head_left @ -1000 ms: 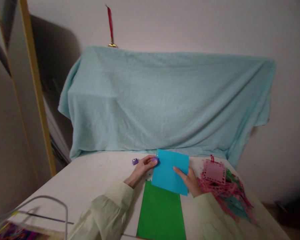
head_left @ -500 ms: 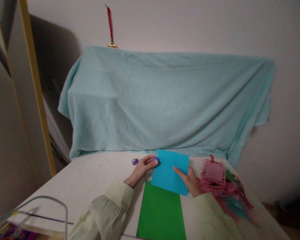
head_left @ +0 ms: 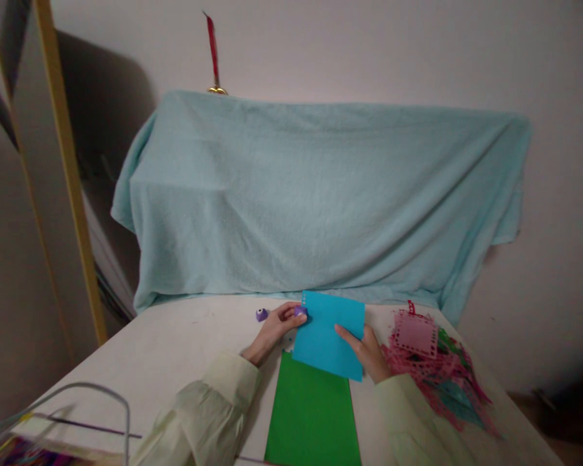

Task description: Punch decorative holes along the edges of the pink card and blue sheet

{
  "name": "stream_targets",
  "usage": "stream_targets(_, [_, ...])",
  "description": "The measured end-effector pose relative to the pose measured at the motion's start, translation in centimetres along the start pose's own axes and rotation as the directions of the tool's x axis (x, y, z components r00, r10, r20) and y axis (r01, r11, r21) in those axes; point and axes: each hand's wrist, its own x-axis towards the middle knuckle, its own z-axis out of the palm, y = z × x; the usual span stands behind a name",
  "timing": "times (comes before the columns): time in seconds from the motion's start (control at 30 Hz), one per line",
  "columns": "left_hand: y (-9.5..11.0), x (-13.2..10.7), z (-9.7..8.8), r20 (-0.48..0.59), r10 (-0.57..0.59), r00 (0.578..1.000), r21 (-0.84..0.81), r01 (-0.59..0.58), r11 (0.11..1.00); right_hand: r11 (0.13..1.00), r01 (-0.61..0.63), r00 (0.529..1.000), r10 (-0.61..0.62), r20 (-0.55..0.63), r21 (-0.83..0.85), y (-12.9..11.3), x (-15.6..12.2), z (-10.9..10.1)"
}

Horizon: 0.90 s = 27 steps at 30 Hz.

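Observation:
My left hand (head_left: 274,329) is closed around a small purple craft punch (head_left: 300,311), which sits on the left edge of a blue paper sheet (head_left: 323,346). A few small holes run along that edge near the top corner. My right hand (head_left: 369,353) grips the sheet's right side, thumb on top and the other fingers hidden beneath. Under the blue sheet's lower edge lies a green paper sheet (head_left: 313,414). A second purple punch (head_left: 261,314) stands left of my left hand. Tiny blue paper bits (head_left: 290,340) lie between hand and sheet.
To the right is a heap of pink, green and blue cut paper scraps (head_left: 447,382) with a pink punched card (head_left: 416,334) on top. A grey curved tube (head_left: 102,386) crosses the lower left. Behind the white table (head_left: 189,343) hangs a light blue cloth (head_left: 320,194).
Almost nothing differs. The whole view has shifted very slightly; both hands keep the same hold on the punch and the blue sheet.

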Motion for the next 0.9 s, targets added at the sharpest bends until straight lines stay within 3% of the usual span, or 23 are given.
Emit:
stream_targets(0.27, [0.3, -0.2, 0.0, 0.038, -0.018, 0.999, 0.027, 0.017, 0.999, 1.0, 0.016, 1.0, -0.017, -0.014, -0.015, 0.6, 0.2, -0.1])
stream_targets(0.6, [0.3, -0.4, 0.0, 0.02, 0.032, 0.999, 0.103, -0.034, 0.994, 1.0, 0.015, 1.0, -0.016, -0.01, -0.011, -0.3, -0.3, 0.1])
stream_targets(0.9, [0.9, -0.3, -0.1, 0.049, 0.048, 0.998, 0.2, -0.057, 0.978, 0.997, 0.022, 1.0, -0.021, 0.009, -0.069, 1.3, 0.4, 0.0])
